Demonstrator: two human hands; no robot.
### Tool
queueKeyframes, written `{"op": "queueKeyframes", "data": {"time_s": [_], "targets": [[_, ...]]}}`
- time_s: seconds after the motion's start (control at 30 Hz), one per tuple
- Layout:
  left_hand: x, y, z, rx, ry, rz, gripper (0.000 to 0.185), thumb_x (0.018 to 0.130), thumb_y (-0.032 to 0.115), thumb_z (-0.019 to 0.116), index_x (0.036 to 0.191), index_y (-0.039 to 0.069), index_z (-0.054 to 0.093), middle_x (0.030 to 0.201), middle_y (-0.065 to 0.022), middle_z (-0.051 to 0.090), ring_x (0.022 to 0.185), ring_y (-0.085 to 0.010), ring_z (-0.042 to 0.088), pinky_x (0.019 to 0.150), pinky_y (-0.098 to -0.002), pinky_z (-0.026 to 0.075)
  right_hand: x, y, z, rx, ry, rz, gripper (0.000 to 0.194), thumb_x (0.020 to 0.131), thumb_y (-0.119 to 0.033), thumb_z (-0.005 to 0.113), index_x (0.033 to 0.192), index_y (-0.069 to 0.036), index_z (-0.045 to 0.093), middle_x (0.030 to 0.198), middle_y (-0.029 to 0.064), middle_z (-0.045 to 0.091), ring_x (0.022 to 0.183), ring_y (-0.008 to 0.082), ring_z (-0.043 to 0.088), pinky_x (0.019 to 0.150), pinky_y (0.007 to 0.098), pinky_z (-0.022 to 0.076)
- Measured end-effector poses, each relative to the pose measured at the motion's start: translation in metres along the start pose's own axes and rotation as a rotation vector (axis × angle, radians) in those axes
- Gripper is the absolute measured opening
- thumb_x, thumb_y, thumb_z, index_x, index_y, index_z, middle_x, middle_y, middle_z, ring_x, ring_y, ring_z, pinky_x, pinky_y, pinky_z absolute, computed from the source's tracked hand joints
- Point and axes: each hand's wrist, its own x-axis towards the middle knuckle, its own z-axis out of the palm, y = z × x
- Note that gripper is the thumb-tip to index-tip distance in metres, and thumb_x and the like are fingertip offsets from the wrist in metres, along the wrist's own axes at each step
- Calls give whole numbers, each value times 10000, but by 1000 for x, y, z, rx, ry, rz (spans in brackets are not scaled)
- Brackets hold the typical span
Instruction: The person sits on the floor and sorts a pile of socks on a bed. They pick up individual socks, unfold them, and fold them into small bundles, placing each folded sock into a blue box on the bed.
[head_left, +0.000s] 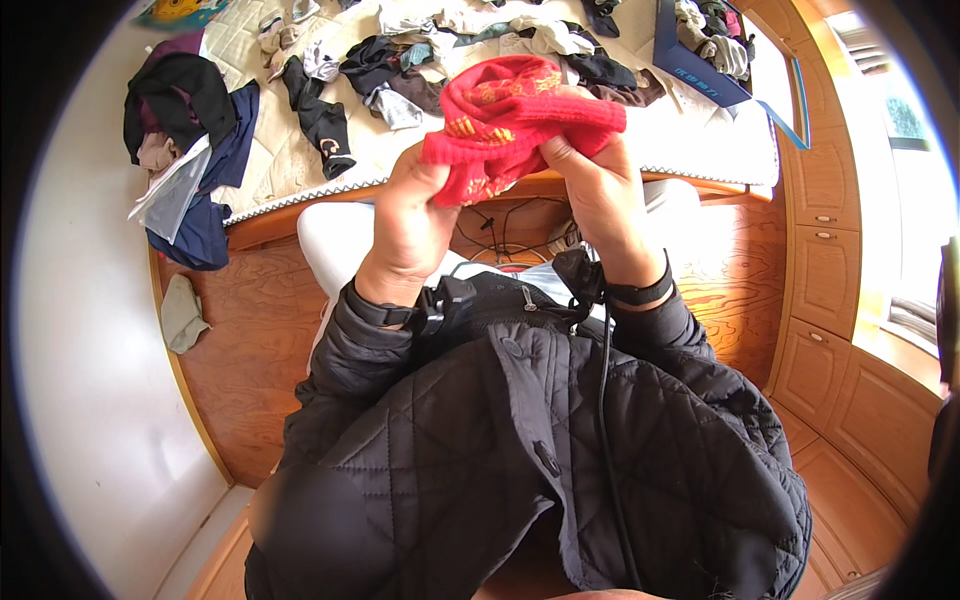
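Note:
Both my hands hold up a bunched piece of red ribbed sock knit (517, 112) with yellow woven motifs; whether it is one sock or a pair I cannot tell. My left hand (412, 202) grips its lower left side, thumb on top. On the right, my right hand (600, 176) pinches the ribbed part between thumb and fingers. The knit hangs in the air over the near edge of a mattress (281, 169). Behind it lie loose socks, among them a black sock (322, 124), a grey-white sock (394, 105) and a white sock (551, 34).
A dark blue box (694, 79) full of socks stands at the back right. Dark clothes (180, 97) and a clear plastic bag (176, 191) hang over the bed's left edge. A grey-green cloth item (182, 315) and black cables (491, 225) lie on the floor. Wooden cabinets (821, 262) line the right.

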Motion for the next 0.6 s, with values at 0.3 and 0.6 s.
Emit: {"op": "queueKeyframes", "data": {"time_s": [0.3,0.6], "targets": [[7,15,-3,520,-16,217,512,936,407,672,1127,-67,660,849,-53,680,770,-104,622,710,-257,495,9,-4,-7,-597,-347,-221,284,871,36,665,1149,-12,631,986,110,690,903,190,681,803,311,540],[16,6,-8,-70,-453,-270,263,833,227,772,878,18,619,861,-45,667,802,-108,628,744,-237,493,17,-23,-22,-119,-888,-48,230,805,5,728,1020,52,663,919,105,666,901,222,642,821,309,494]]}}
